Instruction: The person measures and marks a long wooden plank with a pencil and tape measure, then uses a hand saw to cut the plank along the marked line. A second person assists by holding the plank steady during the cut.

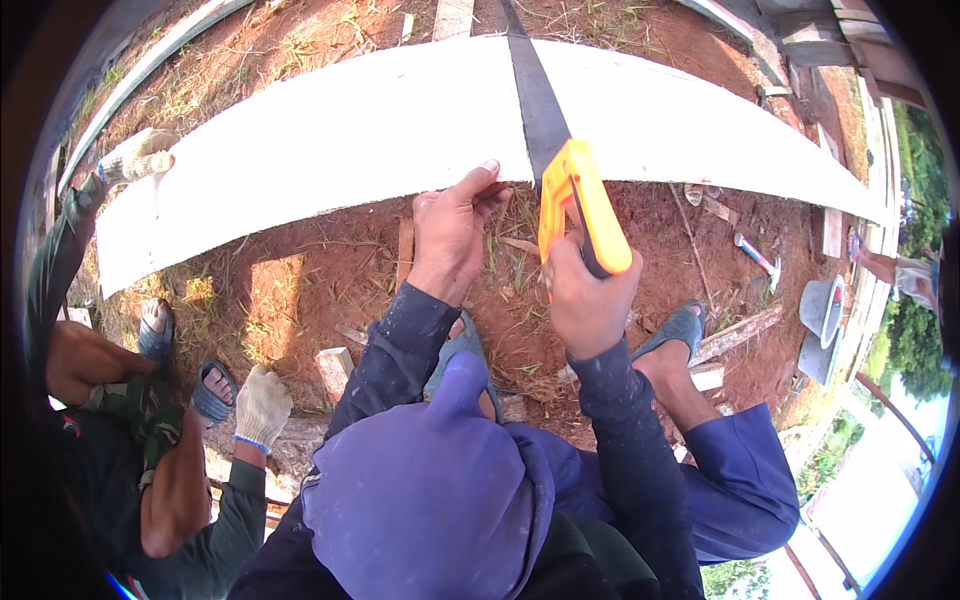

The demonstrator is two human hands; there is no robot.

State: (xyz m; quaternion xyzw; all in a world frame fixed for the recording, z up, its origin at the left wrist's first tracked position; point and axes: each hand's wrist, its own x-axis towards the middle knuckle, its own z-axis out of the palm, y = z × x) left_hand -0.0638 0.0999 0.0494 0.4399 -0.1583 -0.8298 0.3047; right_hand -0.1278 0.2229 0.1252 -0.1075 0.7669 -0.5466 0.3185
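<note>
A long white board (350, 130) stretches across in front of me. My left hand (452, 235) grips its near edge, thumb on top and fingers curled below. Just to the right of it, my right hand (592, 300) is wrapped round the orange handle of a handsaw (541, 105). The dark blade lies across the board, pointing away from me, with its handle end at the near edge. A co-worker's gloved hand (135, 158) rests on the board's left end.
The co-worker crouches at left, a second gloved hand (263, 408) low beside me. On the reddish soil at right lie a hammer (760, 260), a grey bucket (822, 308) and wood scraps (738, 332). Another person's arm (885, 266) reaches in at far right. A timber (454, 18) shows beyond the board.
</note>
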